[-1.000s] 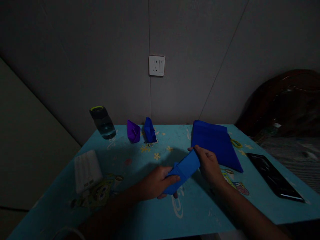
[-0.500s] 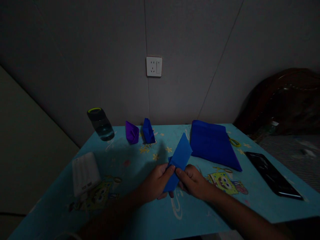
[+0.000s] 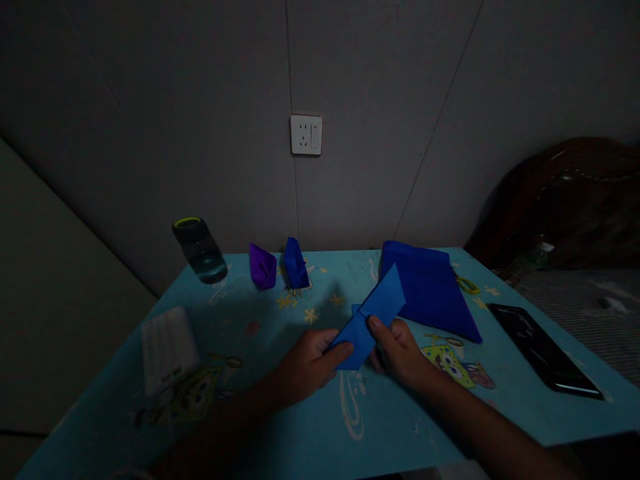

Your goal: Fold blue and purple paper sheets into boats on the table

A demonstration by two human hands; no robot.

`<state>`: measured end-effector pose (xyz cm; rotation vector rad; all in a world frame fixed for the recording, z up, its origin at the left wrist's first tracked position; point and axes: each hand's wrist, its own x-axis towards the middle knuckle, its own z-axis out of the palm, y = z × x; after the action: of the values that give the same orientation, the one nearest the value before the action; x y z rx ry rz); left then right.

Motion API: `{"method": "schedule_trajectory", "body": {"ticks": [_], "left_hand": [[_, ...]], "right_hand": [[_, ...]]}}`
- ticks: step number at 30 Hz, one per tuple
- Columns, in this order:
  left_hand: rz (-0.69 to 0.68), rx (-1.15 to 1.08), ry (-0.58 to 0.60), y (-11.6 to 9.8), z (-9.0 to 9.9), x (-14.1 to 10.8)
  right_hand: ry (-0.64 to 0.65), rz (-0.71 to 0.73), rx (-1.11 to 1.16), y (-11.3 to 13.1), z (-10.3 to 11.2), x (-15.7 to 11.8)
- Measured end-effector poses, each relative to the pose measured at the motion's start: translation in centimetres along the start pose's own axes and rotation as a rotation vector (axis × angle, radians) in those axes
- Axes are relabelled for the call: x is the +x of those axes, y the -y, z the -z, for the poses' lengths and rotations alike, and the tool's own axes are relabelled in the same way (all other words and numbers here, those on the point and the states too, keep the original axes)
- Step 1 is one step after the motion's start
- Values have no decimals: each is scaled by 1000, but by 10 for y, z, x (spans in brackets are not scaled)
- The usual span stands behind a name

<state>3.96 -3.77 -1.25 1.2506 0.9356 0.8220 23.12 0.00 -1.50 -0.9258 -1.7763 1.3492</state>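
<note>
A folded light-blue paper (image 3: 383, 301) is held above the table, tilted up to the right. My left hand (image 3: 313, 360) pinches its lower left end, thumb on top. My right hand (image 3: 397, 353) grips the paper near its middle right, with the thumb pressed on its face. Behind, a purple folded paper boat (image 3: 263, 267) and a dark blue folded paper boat (image 3: 295, 265) stand near the table's back edge. A stack of dark blue paper (image 3: 430, 287) lies beyond my right hand.
The patterned blue tablecloth (image 3: 280, 440) covers the table. A water bottle (image 3: 201, 251) stands back left, a white power bank (image 3: 169, 350) lies left. Yellow-green scissors (image 3: 468, 286) are partly under the paper stack; a black phone-like slab (image 3: 545, 350) lies right.
The held paper has turned clockwise, its upper tip moving right. My left hand has shifted to its lower left end, and my right hand has moved slightly right and up.
</note>
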Motion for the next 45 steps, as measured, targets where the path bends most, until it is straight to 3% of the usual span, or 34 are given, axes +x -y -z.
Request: {"method": "schedule_trajectory", "body": {"ticks": [3,9,14,17,24,32,39,45], "left_hand": [[1,77,10,-3,5,0],[7,276,8,-4,15,1],[-34,386,-75,-3,19,3],[-52,468,-134,-4,24,5],[-13,540,-114,-3,29,7],[-2,507,-119,-6,28,6],[-87,443,-399,1,36,13],[-113,366,-460,6,42,15]], "right_hand": [[-94,24,4,-2,6,4],[-403,2,78,-6,27,15],[-385,-7,212,-15,33,19],[-438,2,299,-16,36,21],[-573,-18,262,-12,41,20],[-545,14,252,-10,41,20],[-554,121,192,-19,49,24],[-439,77,-17,-11,46,21]]}}
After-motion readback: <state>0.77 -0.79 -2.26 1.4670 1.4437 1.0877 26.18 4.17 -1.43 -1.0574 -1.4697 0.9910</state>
